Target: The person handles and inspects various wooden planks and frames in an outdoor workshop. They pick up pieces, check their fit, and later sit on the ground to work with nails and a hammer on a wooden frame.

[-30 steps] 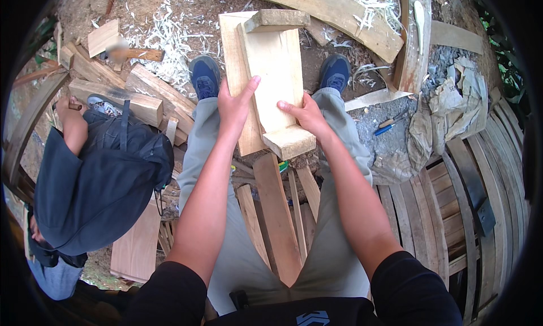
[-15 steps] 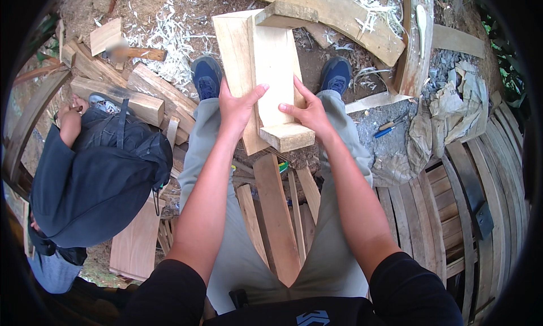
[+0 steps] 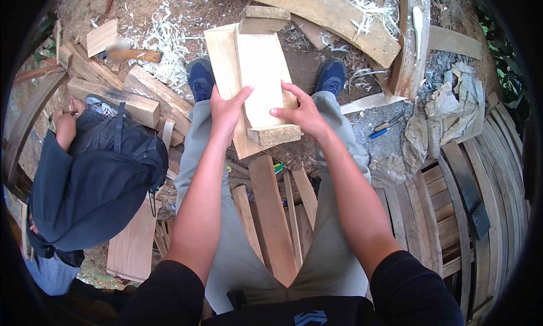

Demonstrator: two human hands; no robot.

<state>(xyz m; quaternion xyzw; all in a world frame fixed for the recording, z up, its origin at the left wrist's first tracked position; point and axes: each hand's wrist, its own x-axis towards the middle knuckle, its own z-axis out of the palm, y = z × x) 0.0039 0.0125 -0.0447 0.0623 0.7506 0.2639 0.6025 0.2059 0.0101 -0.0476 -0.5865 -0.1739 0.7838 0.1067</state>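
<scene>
Held out between parted knees in pale grey trousers (image 3: 194, 134), above the ground near two dark blue shoes (image 3: 201, 81): a pale, flat-boarded wooden assembly with thick, rough-grained end blocks (image 3: 262, 65). Gripped from both sides, probably for balance along so long a shape. Left hand (image 3: 227, 108) closed around the edge of the broad lower board, thumb laid flat on the pale upper face, remaining fingers mostly hidden, likely bearing weight from beneath. Right hand (image 3: 304, 112) clasping the opposite edge just beyond the nearer block, thumb pressed on the face, index finger stretched along the side, perhaps against tipping. Leaning slightly, far end toward the left. Cannot tell whether fastened together or merely stacked and squeezed. Lying lengthwise between the legs, long brown planks (image 3: 273, 207), apparently out of the hands' way. Resting on grey stony ground to the right, a slim blue-handled tool (image 3: 379, 134) near a crumpled tan paper sack (image 3: 416, 139), seemingly within easy reach. Over on the left, well apart, a co-worker's loose dark sleeve (image 3: 48, 181), beyond contact with the held wood.
</scene>
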